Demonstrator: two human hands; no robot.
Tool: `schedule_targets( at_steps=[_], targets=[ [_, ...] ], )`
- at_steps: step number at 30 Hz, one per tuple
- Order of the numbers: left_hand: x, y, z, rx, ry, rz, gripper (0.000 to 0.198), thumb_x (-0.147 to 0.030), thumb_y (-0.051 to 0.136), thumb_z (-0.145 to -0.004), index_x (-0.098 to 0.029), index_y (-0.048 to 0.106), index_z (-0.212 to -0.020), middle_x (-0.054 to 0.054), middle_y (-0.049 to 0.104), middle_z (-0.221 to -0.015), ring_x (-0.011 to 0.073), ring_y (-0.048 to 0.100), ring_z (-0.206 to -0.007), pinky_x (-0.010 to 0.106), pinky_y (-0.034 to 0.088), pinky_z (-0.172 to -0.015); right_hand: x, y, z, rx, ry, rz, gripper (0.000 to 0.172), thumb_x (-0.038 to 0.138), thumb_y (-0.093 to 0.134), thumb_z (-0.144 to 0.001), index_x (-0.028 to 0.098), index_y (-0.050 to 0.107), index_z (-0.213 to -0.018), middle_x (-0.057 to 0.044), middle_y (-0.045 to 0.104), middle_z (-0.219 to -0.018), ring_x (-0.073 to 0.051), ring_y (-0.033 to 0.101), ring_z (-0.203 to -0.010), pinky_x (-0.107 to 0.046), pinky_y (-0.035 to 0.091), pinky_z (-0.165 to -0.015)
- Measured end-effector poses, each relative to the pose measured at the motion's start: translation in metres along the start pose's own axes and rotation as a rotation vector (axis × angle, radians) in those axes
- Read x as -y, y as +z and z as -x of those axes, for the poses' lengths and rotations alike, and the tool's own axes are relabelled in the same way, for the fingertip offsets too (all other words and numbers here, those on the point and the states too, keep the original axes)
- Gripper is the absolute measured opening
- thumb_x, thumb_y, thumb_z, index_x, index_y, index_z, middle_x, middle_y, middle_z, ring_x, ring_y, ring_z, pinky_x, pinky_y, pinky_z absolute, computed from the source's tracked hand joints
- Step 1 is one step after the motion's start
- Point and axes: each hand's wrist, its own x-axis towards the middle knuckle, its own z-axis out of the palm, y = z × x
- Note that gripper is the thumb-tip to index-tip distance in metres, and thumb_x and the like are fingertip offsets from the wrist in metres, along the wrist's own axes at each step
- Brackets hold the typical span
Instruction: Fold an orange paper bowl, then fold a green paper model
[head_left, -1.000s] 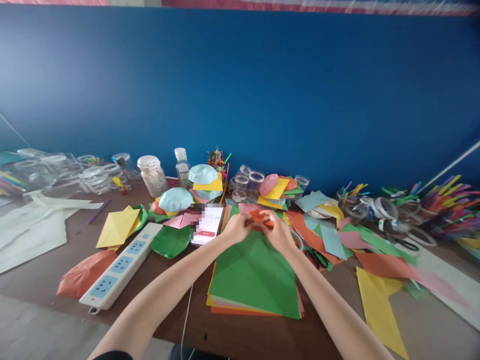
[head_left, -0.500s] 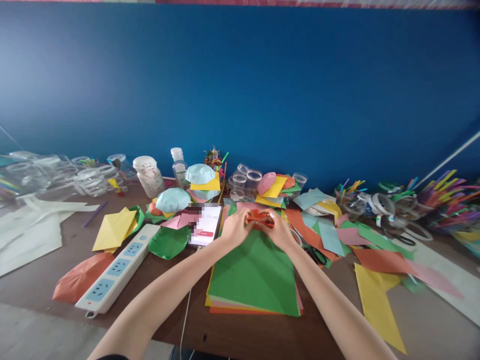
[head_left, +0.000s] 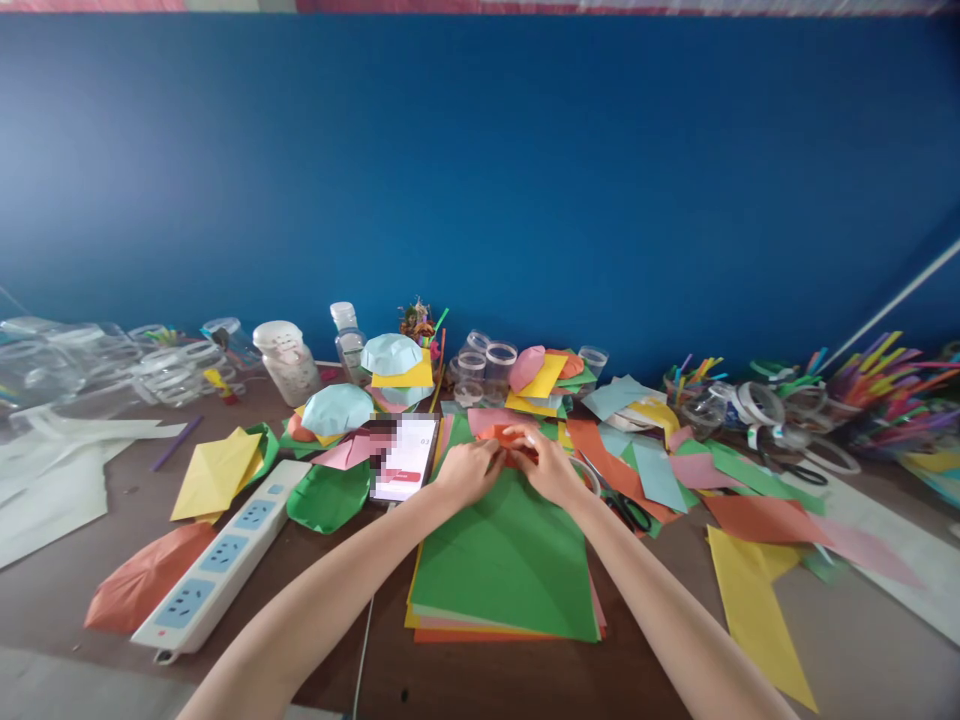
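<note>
My left hand (head_left: 466, 472) and my right hand (head_left: 547, 470) meet over a small folded piece of orange paper (head_left: 511, 442), pinching it between their fingers. Most of the orange piece is hidden by my fingers. Below my wrists lies a stack of coloured paper sheets with a green sheet (head_left: 502, 560) on top. Left of my left hand, a smartphone (head_left: 405, 458) lies with its screen lit. Black-handled scissors (head_left: 626, 508) rest on loose paper to the right of my right hand.
Folded paper shapes and loose coloured sheets cover the brown table (head_left: 390, 670). A white power strip (head_left: 217, 557) lies at the left. Clear plastic cups (head_left: 484, 370) and a white jar (head_left: 286, 362) stand at the back, before a blue wall (head_left: 480, 170). Coloured paper strips (head_left: 885, 390) fill the right.
My hands stay together on the orange paper, and their fingers now cover more of it. The whole scene has shifted slightly left and down in view as my head moved.
</note>
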Motion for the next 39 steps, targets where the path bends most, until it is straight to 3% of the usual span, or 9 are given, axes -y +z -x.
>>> schedule_targets(
  at_steps=[10,39],
  targets=[
    [0.0103,0.0072,-0.0033,0.054,0.114,0.01,0.026,-0.026,0.033,-0.091,-0.015,0.055,-0.098,0.01,0.066,-0.087,0.0205,0.063,-0.076,0.028,0.044,-0.07,-0.005,-0.0011,-0.0001,0.031,-0.025,0.01,0.038,0.013,0.051,-0.082,0.024,0.051,-0.118,-0.005,0.067,-0.101,-0.017,0.064,-0.088,-0.031,0.048,-0.077],
    [0.007,0.0031,-0.0027,0.051,0.157,-0.029,0.024,-0.029,0.034,-0.091,-0.016,0.053,-0.098,0.007,0.066,-0.088,0.0187,0.064,-0.077,0.027,0.047,-0.068,-0.0009,-0.0036,0.0016,0.059,-0.063,0.043,0.041,0.011,0.05,-0.082,0.025,0.049,-0.121,-0.004,0.067,-0.1,-0.018,0.063,-0.089,-0.031,0.048,-0.077]
  ],
)
